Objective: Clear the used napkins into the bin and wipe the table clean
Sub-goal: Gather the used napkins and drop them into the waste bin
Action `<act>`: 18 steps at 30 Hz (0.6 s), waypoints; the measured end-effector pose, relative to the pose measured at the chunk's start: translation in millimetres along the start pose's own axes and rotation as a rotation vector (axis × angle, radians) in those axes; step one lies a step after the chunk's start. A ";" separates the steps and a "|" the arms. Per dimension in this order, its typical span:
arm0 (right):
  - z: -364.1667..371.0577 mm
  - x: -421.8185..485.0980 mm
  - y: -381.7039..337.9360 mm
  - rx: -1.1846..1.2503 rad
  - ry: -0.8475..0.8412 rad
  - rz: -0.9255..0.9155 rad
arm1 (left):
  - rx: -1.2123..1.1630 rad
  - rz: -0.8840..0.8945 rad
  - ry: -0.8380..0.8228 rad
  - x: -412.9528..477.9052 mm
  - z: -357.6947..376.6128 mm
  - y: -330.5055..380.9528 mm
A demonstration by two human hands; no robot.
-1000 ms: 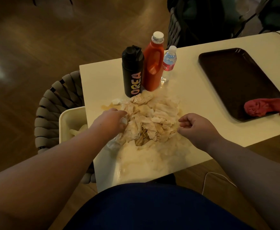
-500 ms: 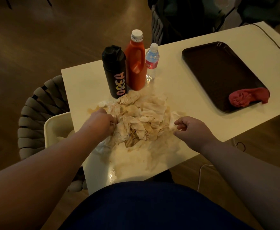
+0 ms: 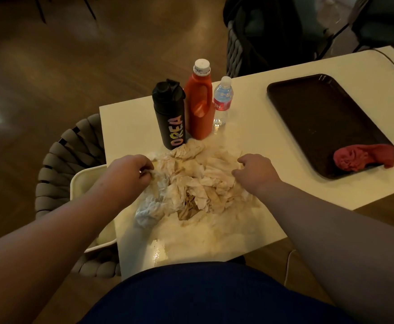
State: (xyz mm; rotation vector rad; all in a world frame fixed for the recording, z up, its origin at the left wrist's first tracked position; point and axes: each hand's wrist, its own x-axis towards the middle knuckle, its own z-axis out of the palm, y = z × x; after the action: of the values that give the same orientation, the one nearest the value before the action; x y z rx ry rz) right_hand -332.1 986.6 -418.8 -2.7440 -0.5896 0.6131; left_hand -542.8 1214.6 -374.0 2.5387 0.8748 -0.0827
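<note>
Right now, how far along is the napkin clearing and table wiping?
Done: little; the bin beside the table may hold some paper. In hand: the left hand pinches the napkin pile at its left edge, the right hand curls at its right edge. Left: the pile, the brown stains on the table, and the red cloth lies unused on the tray.

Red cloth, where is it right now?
In the head view, the red cloth lies at the right, in the near corner of the dark tray, right of the napkins.

Bottles (image 3: 199,108) just behind napkin pile (image 3: 198,183); bare table (image 3: 273,141) btwn pile & tray (image 3: 320,118).
</note>
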 end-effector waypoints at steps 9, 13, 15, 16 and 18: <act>15.1 16.6 -20.9 -0.291 -0.041 -0.003 | -0.016 -0.020 0.009 -16.8 -1.5 -1.9; 9.1 12.3 -23.6 -0.099 0.001 -0.056 | -0.024 -0.058 0.032 -21.4 -3.8 -11.1; 2.6 7.9 -23.9 -0.003 0.013 -0.083 | -0.031 -0.068 0.053 -22.6 -7.5 -15.8; -1.4 5.2 -24.9 0.030 0.015 -0.097 | -0.037 -0.068 0.067 -22.9 -9.5 -18.3; -9.0 -1.2 -28.9 0.046 0.013 -0.144 | -0.053 -0.077 0.091 -23.7 -14.3 -24.2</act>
State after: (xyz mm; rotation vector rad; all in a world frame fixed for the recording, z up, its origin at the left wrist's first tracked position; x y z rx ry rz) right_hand -338.4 1010.0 -400.6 -2.6327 -0.7521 0.5670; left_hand -577.4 1224.1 -366.1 2.4765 0.9962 0.0314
